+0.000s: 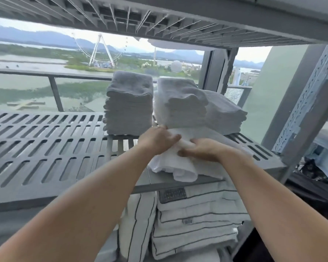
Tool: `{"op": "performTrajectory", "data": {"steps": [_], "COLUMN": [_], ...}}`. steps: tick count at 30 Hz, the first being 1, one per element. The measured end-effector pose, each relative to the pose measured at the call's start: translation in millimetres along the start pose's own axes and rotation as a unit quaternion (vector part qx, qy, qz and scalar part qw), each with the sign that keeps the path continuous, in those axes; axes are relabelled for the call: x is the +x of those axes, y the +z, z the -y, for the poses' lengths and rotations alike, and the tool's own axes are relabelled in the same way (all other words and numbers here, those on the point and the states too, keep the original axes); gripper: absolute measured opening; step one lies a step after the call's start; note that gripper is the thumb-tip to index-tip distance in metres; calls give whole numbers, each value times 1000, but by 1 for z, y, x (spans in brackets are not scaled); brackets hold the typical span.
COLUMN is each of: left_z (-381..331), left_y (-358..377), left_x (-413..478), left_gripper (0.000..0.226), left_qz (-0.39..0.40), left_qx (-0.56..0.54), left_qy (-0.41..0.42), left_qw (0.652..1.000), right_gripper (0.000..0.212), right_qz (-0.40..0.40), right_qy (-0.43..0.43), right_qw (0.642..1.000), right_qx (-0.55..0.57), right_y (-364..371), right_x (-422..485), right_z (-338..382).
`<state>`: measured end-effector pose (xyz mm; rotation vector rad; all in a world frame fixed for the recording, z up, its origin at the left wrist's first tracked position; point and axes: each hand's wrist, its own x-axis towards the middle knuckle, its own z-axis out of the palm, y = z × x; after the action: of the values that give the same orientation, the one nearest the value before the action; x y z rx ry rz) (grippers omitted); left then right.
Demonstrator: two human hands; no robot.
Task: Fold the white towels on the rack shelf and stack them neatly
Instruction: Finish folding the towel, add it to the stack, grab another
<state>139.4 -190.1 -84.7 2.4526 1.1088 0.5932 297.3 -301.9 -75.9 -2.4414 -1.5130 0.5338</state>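
Both bare hands meet over a loose white towel (180, 167) that lies bunched at the front edge of the slotted grey rack shelf (45, 148), just right of centre in the view. The left hand (157, 140) comes in from seven o'clock and rests palm-down on the towel's upper fold, its fingers curled around a rolled ridge of cloth; the right hand (201, 150) comes in from five o'clock and grips the same ridge from the other side, thumb under and fingers over, so the two hands are nearly touching. Part of the towel droops over the shelf's front lip toward six o'clock. Directly behind the hands, toward twelve o'clock, stands a stack of folded white towels (180, 106), its top layers slumped and uneven. Just beside it toward eleven o'clock is a taller, squarer stack of folded towels (129, 103) that reads greyer in the shade, and toward one o'clock a lower, wider stack (225, 114) leans against the middle one. The left half of the shelf, toward nine o'clock, is bare slotted plastic. Below the shelf, at six o'clock, lie folded white linens with dark piping (195, 220). Another slotted shelf (159, 17) spans overhead, and a perforated metal upright (307, 103) rises at three o'clock.
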Motion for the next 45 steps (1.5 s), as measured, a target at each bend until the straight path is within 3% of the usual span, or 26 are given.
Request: {"op": "performTrajectory", "data": {"steps": [3, 5, 9, 12, 14, 17, 19, 21, 23, 28, 34, 41, 45], "left_z": [7, 9, 17, 26, 35, 61, 88, 115, 139, 196, 279, 397, 456], "left_y": [-2, -6, -2, -2, -11, -31, -52, -80, -113, -195, -276, -339, -383], "left_x": [-11, -15, -26, -29, -29, -36, -45, -56, -67, -103, -134, -115, -100], "left_gripper": [59, 45, 29, 24, 31, 48, 37, 21, 20, 45, 44, 27, 21], "left_qz": [10, 27, 37, 9, -16, -12, 28, 60, 67, 76, 52, 59, 100], "left_qx": [-162, -250, -207, -214, -249, -377, -424, -405, -364, -227, 40, 190, 229], "left_qy": [-50, -85, -108, -105, -105, -130, -129, -130, -145, -226, -297, -279, -262], "left_qw": [985, 964, 972, 971, 963, 917, 896, 903, 917, 944, 953, 940, 932], "right_gripper": [50, 38, 42, 26, 20, 27, 22, 16, 21, 10, 13, 14, 30], "right_qz": [-89, -153, -341, -385, -355, -291, -223, -151, -90, -1, 13, 77, 221], "right_qy": [-22, -31, -13, -25, -70, -147, -185, -213, -248, -332, -360, -340, -262], "right_qw": [992, 982, 928, 916, 931, 945, 957, 965, 963, 934, 910, 899, 920], "right_qx": [-87, -108, -150, -111, -54, -4, 3, 20, 57, 133, 205, 265, 193], "right_y": [16, 24, 50, 53, 48, 45, 42, 37, 35, 61, 105, 156, 150], "right_x": [-10, -14, -14, -5, 0, 3, 7, 9, 11, 23, 44, 76, 98], "right_z": [-3, -4, 4, 18, 37, 77, 106, 133, 162, 245, 348, 468, 523]}}
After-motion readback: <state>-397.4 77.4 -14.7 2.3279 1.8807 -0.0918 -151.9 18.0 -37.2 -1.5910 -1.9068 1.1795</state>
